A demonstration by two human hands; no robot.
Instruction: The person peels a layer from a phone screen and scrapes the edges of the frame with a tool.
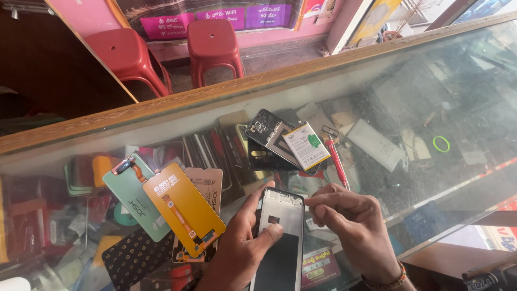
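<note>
Working on bare phone frame (280, 242) lying face-up on glass counter (458, 108), low centre. Left hand (242, 242) wraps frame's left edge, thumb pressed across its middle, steadying it. Right hand (350, 221) pinched narrow at frame's upper right corner; whether fingertips hold small part or tool, cannot tell. Step looks like fitting or picking at frame's top edge, mid-repair. Next move calls for fine fingertip control, frame kept flat. Orange display panel (183, 207) just beside on left; battery (306, 144), red screwdriver (336, 159) further back.
</note>
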